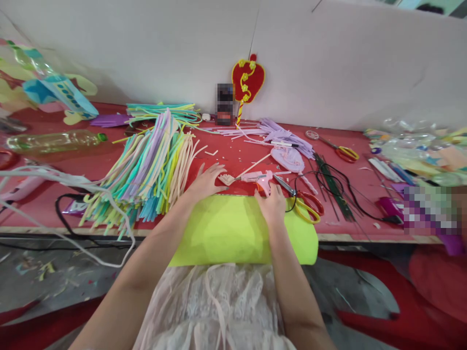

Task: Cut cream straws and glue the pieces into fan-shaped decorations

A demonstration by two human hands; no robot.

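My right hand is wrapped round a pink glue gun, whose nozzle points left. The nozzle's tip meets a small cream piece of bent pipe cleaner. My left hand has thumb and fingers on either side of that piece, gripping its left end. A straight cream pipe cleaner slants up to the right behind the glue gun. Below both hands lies a lime-green sheet over the table edge. Yellow-and-red-handled scissors rest right of my right hand.
A big heap of coloured pipe cleaners is on the left, with a white cable looping past it. Lilac pipe cleaners lie behind. Dark stems and a black cord are rightward. A red heart-shaped ornament stands at the wall.
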